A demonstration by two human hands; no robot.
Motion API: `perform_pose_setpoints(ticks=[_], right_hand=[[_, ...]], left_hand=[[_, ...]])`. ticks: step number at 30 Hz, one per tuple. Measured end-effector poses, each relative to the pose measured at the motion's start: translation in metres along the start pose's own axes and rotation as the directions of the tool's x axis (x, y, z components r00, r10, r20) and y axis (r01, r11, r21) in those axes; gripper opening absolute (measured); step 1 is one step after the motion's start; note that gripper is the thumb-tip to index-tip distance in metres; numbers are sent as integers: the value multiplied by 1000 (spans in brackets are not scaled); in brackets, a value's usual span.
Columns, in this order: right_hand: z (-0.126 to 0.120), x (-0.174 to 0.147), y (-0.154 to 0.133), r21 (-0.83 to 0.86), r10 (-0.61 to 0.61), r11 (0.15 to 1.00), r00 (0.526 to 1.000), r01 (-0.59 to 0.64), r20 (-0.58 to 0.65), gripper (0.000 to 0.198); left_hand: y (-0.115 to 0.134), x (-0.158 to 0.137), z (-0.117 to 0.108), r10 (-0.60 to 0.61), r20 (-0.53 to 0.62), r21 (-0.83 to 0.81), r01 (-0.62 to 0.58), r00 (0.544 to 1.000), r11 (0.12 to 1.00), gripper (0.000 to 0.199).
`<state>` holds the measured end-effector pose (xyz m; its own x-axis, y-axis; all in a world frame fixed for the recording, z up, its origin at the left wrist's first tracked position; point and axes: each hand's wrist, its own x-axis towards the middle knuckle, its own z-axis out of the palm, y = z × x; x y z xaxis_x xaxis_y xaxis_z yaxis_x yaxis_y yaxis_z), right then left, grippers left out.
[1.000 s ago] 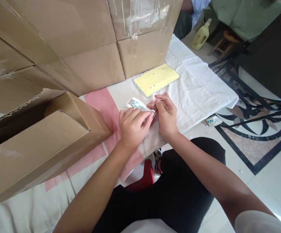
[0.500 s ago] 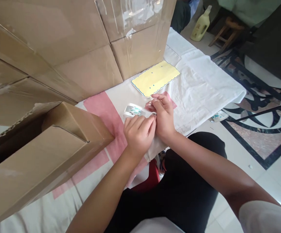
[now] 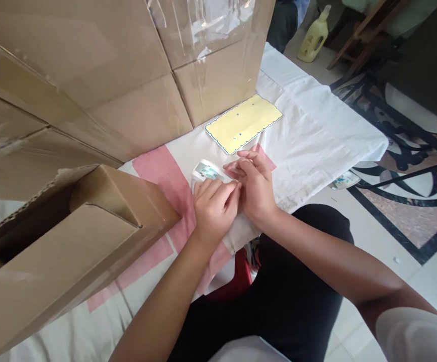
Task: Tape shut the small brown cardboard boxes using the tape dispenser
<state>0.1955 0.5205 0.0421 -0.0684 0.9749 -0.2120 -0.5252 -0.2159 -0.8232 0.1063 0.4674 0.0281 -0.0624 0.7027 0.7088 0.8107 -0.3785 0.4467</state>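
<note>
Two hands work close together, and their fingertips nearly meet. Well to the left of the fingers stands an open box [image 3: 56, 271], its near side showing no writing that I can read. Beyond the fingers and leftward rises a stack of boxes [image 3: 116, 110], with shiny tape and pale torn scraps [image 3: 222, 22] but no legible brand. A small packet [image 3: 206, 170] lies just beyond the left fingers, white at the rim, with green print too small to read. The left hand [image 3: 216, 208] is curled in, thumb and forefinger pressed together; it seems to grip the packet's near end, though the grip itself is hidden. Past the fingertips, on the cloth [image 3: 304, 146], lies a yellow sheet [image 3: 244, 124] with a wavy blue edge and a few tiny blue marks, no words. The right hand [image 3: 256, 193] has its fingers loosely bent and slightly spread, the thumb near the forefinger; I cannot tell whether it pinches anything. The step in hand looks like fine fingertip work at the packet's near end, and the next move probably calls for a steady left hold and a light, exact right touch. Farther off, beyond the right fingers, stands a pale yellow bottle [image 3: 312, 37] whose label is illegible, and to their right, below the table edge, lies a printed piece [image 3: 345, 181] with blue-green marks, also unreadable
</note>
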Motion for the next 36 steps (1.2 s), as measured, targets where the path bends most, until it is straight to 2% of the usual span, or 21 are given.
perform_pose_setpoints(ticks=[5,11,17,26,31,36], right_hand=[[-1,-8,3,39,52,998,998,-53,45,18],[-4,1,4,70,76,994,996,-80,56,20],[-13,-3,0,92,71,993,994,-79,81,18],[-7,2,2,103,91,990,996,-93,24,16],[-9,3,2,138,120,982,992,-125,40,17],[-5,2,0,167,158,974,988,-155,-3,13]], left_hand=[[-5,1,-5,10,43,-27,-9,999,1000,17],[-18,-1,-17,28,40,-248,-17,999,969,12],[-20,1,-20,131,124,-232,-99,984,968,12],[-18,4,-23,100,165,-294,-48,981,955,14],[-20,4,-24,94,190,-285,-36,977,958,12],[-22,6,-33,168,329,-317,-58,929,946,17]])
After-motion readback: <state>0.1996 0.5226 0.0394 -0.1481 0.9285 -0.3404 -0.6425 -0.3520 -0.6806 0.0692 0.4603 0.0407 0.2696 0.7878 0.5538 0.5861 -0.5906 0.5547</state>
